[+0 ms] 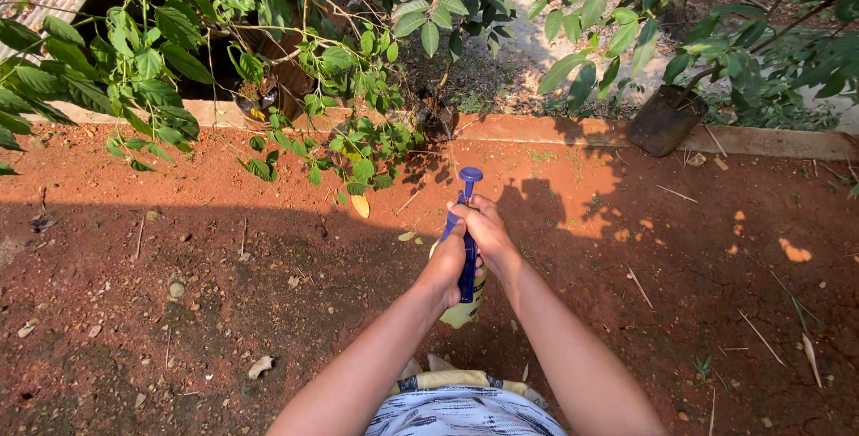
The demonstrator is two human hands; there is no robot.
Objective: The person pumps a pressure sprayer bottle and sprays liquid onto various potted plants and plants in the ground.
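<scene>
A hand-pump sprayer (467, 261) with a blue top, blue pump knob and pale yellow tank is held out in front of me above red soil. My left hand (447, 261) wraps around its blue handle. Fingers of my right hand (483, 226) close on the pump rod just under the knob. The tank is mostly hidden behind my hands. Both forearms reach up from the bottom of the view.
Leafy green branches (152, 60) hang over the upper left and top. A low concrete kerb (537, 129) crosses the scene. A dark shovel blade (664, 120) leans on it at right. Dry twigs and leaves lie scattered on the soil (179, 293).
</scene>
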